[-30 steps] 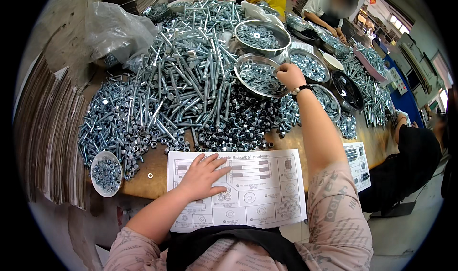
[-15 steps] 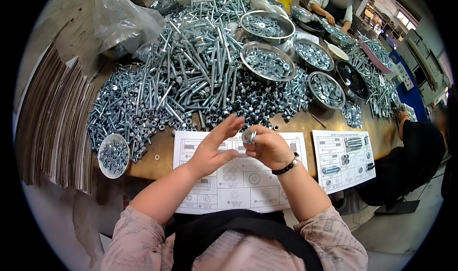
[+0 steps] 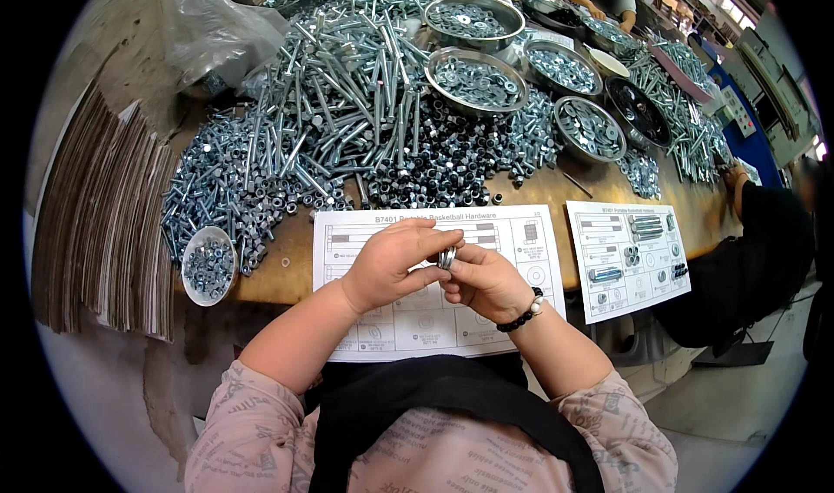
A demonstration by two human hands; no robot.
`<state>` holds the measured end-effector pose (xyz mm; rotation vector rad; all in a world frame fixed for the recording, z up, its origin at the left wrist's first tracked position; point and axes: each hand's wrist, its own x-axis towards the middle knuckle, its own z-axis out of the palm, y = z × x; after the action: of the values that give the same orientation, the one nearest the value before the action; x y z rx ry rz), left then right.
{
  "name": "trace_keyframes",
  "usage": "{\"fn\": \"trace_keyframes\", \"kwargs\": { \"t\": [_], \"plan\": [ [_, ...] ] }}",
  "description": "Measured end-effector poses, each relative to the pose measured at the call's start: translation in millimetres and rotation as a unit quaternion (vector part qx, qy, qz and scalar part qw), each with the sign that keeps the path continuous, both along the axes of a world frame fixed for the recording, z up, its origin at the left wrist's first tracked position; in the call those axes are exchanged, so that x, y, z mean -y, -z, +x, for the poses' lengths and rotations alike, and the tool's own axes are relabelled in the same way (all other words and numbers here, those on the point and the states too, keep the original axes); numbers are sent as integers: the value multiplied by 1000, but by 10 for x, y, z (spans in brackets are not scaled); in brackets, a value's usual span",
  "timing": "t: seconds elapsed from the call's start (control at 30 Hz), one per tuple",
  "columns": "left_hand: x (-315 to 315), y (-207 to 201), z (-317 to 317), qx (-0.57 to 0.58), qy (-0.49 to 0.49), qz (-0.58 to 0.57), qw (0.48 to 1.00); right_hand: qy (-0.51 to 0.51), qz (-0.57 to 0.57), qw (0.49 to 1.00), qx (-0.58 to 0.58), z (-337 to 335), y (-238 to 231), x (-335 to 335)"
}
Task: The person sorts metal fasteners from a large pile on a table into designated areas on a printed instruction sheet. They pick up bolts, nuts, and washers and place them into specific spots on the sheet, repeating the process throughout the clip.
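Observation:
A small stack of silver washers (image 3: 446,258) sits between my two hands, above a printed parts sheet (image 3: 408,330). My right hand (image 3: 483,277), with a beaded bracelet at the wrist, is closed on the stack, pinching it from the right. From the left, my left hand (image 3: 388,263) closes on the same stack, thumb below and fingers above. How many washers are in it I cannot tell. Under my forearms the sheet lies flat, with drawings of bolts, nuts and washers.
Loose bolts (image 3: 339,85) heap up behind, with dark-topped nuts (image 3: 443,158) in front. Metal bowls of washers (image 3: 591,130) stand at right, a white bowl of nuts (image 3: 208,267) at left. Another parts sheet (image 3: 627,263) lies right. Stacked cardboard (image 3: 104,224) rises left; a co-worker's sleeve (image 3: 751,250) is at right.
My left hand has come from open and apart to closing on the washers in my right hand. The view has tilted slightly, so the table sits higher in it.

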<state>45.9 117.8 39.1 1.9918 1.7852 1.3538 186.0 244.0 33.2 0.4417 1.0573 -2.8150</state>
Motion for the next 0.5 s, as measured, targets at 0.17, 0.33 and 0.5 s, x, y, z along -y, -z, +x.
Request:
{"fn": "trace_keyframes", "kwargs": {
  "t": [0.17, 0.33, 0.5],
  "plan": [
    [-26, -82, 92, -102, 2, 21, 995, -4, 169, 986, -4, 162, -34, -45],
    [-146, -87, 264, -202, 17, 40, 978, 19, 313, 949, -38, 318, 7, -135],
    [-86, -225, 324, -131, 17, -34, 991, 10, 519, 855, 15, 551, -249, -519]
  ]
}}
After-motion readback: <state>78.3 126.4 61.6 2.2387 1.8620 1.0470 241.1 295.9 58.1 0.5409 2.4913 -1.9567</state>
